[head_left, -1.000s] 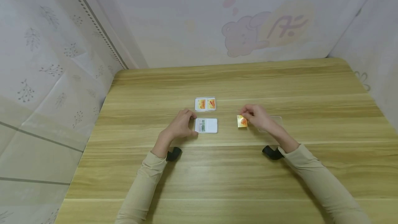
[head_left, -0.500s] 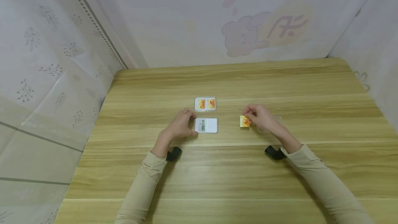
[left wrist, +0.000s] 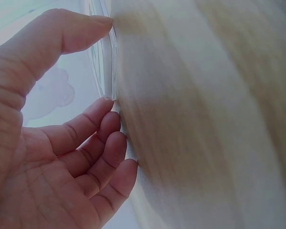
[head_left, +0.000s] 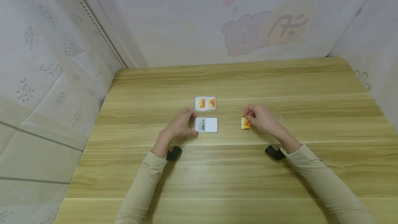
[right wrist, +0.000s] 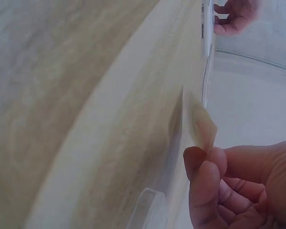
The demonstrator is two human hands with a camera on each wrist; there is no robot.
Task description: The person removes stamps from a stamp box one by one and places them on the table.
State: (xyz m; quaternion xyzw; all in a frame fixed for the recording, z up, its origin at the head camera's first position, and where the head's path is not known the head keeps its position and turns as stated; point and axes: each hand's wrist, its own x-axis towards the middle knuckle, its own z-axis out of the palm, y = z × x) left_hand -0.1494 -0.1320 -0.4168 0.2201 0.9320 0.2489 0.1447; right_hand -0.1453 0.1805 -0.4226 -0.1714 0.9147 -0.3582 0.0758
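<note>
In the head view, my right hand (head_left: 260, 117) pinches a small yellow-and-red stamp (head_left: 245, 123) between thumb and fingertips, right of the middle of the table. The right wrist view shows this stamp (right wrist: 204, 126) slightly bent, held by one edge. My left hand (head_left: 181, 123) spans the left end of a flat clear case (head_left: 212, 125), thumb at the near corner and index finger at the far one. Inside that case lie a white backing and a greenish stamp (head_left: 202, 125) on the left half. From the left wrist view, the case (left wrist: 107, 64) appears edge-on between thumb and index finger.
Just behind, a second clear case (head_left: 205, 108) holds two orange stamps on white. A transparent plastic piece (head_left: 278, 119) lies partly hidden under my right hand. Black bands (head_left: 274, 153) sit by both wrists. Patterned curtains (head_left: 186, 27) border the wooden table (head_left: 199, 175).
The right hand has shifted slightly to the right with the stamp, whose face has turned and tilted. The left hand and both cases stay where they were.
</note>
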